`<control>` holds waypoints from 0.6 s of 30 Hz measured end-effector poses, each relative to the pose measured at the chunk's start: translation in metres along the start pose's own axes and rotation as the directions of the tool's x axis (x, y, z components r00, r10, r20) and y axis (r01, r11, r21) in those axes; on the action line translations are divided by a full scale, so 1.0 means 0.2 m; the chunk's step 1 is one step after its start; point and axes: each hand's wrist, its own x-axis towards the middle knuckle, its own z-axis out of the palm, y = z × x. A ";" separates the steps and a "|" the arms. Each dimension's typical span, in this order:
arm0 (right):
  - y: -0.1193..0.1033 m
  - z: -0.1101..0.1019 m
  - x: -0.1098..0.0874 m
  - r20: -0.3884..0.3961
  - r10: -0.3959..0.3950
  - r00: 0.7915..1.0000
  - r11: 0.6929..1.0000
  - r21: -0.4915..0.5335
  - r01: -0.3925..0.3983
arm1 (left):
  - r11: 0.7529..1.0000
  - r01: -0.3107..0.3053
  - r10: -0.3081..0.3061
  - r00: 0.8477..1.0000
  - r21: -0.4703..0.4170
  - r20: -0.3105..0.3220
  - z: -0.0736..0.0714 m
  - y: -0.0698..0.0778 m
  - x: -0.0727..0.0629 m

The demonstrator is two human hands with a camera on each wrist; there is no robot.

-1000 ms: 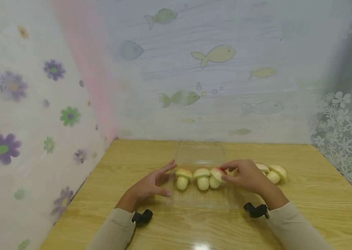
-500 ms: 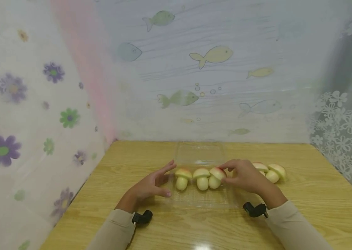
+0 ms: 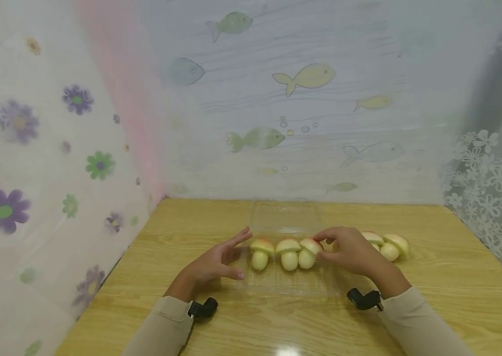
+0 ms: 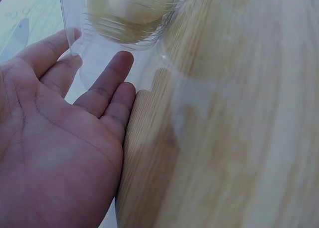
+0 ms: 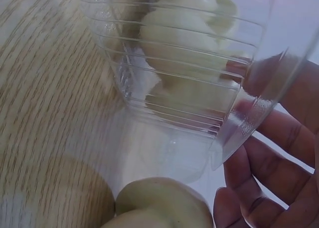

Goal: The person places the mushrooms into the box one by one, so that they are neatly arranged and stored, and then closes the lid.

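Observation:
A clear plastic clamshell box [image 3: 284,287] lies with its lid [image 3: 286,217] folded back. Three mushroom-shaped pieces with pale stems and reddish-tinged caps sit inside in a row: a left one [image 3: 260,257], a middle one [image 3: 289,258] and a right one [image 3: 307,258]. My right hand [image 3: 350,252] pinches the cap of the right piece between thumb and index finger, reaching over the box's side wall [image 5: 189,73]. My left hand [image 3: 215,262] is spread at the opposite side, its fingertips at the box rim; in the left wrist view the palm [image 4: 55,153] holds nothing.
More mushroom-shaped pieces [image 3: 394,247] lie on the wood-grain table [image 3: 251,326] right of the box, partly behind my right hand. A fish-patterned wall covering [image 3: 304,148] closes off the back. Flowered coverings [image 3: 41,173] stand at the sides.

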 end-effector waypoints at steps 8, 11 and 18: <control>-0.01 0.00 0.00 -0.001 -0.022 1.000 1.000 -0.015 0.022 | 1.000 -0.016 0.016 1.000 0.009 0.005 -0.01 0.00 0.00; -0.01 0.00 0.00 0.001 -0.024 1.000 0.999 -0.029 0.024 | 1.000 -0.022 0.022 1.000 -0.002 0.007 -0.01 0.00 0.00; -0.01 0.00 0.00 0.012 -0.021 1.000 0.999 -0.041 0.022 | 1.000 -0.015 0.015 1.000 -0.020 0.003 0.00 -0.01 0.00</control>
